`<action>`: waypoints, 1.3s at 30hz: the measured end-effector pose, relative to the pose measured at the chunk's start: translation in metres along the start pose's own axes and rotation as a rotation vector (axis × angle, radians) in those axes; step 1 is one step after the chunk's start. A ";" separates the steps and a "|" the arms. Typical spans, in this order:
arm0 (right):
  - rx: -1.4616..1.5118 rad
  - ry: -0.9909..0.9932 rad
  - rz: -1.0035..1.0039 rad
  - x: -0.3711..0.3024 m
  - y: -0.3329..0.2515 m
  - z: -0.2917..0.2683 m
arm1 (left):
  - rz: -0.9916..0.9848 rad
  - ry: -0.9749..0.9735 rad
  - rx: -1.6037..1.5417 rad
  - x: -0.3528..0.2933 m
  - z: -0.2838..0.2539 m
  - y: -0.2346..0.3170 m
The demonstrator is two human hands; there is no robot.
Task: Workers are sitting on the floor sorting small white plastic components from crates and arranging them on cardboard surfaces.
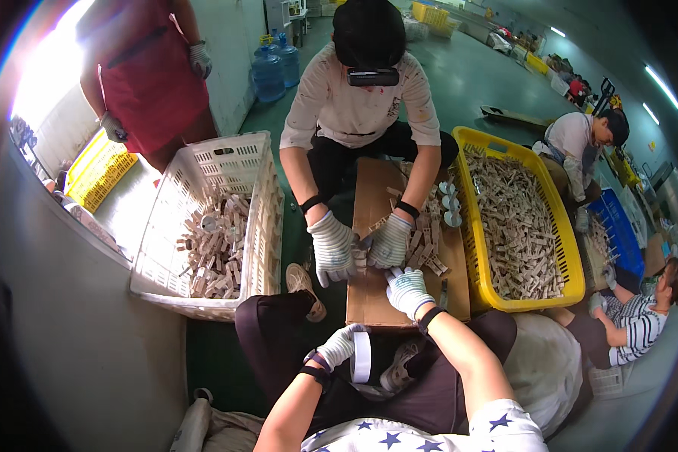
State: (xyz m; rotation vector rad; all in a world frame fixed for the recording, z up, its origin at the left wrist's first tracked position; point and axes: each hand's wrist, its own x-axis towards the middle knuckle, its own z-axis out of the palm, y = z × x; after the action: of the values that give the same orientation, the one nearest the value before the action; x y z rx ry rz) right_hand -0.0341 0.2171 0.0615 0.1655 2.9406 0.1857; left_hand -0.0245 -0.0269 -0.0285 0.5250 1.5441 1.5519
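My left hand (335,348), in a white knit glove, grips a wide roll of white tape (361,357) over my lap. My gloved right hand (409,294) is over a cardboard box (373,300), its fingers drawn together close to the co-worker's hand; what they hold, if anything, is too small to make out. Opposite me, a co-worker's gloved hands (333,247) work at a small pale bundle (360,258) on the cardboard. Loose pale clip-like pieces (427,245) lie on its right part, beside several round whitish rolls (450,203).
At the left stands a white crate (267,177) partly filled with pale pieces; a yellow crate (471,226), fuller, stands at the right. A person in a red apron (154,83) stands at the far left. Two people sit at the right near a blue crate (624,233). Water jugs (268,75) stand behind.
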 end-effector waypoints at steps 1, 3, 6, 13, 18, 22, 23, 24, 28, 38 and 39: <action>0.002 -0.001 0.004 -0.003 0.000 0.006 | -0.002 -0.004 0.002 0.002 -0.001 -0.006; -0.097 0.006 0.073 -0.011 -0.004 0.010 | -0.068 -0.028 -0.235 0.007 -0.001 -0.010; -0.068 -0.270 0.151 -0.014 0.007 -0.010 | 0.037 0.029 0.126 0.002 0.001 -0.005; 0.230 0.326 0.193 -0.053 0.071 -0.006 | -0.097 0.004 -0.220 0.013 -0.008 -0.034; 0.352 -0.090 0.597 -0.085 0.079 -0.004 | -0.080 -0.014 -0.223 0.010 -0.013 -0.034; 0.417 -0.209 0.728 -0.089 0.086 0.016 | -0.121 -0.028 -0.334 0.012 -0.008 -0.034; 0.441 -0.221 0.735 -0.090 0.087 0.017 | -0.124 -0.029 -0.333 0.010 -0.007 -0.035; 0.480 -0.232 0.724 -0.087 0.085 0.016 | -0.090 -0.031 -0.315 0.008 -0.012 -0.039; 0.429 -0.161 0.732 -0.091 0.079 0.019 | -0.181 0.089 -0.598 0.010 -0.001 -0.017; 0.626 0.074 0.453 -0.106 0.062 0.035 | -0.069 0.163 -0.210 0.000 -0.002 -0.009; 0.741 0.131 0.357 -0.109 0.052 0.028 | -0.068 0.170 -0.219 0.000 -0.003 -0.010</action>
State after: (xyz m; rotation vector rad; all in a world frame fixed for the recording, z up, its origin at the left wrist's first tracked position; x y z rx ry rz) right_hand 0.0825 0.2586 0.0608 0.7992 2.9225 -0.8831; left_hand -0.0240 -0.0305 -0.0388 0.2200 1.4760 1.7231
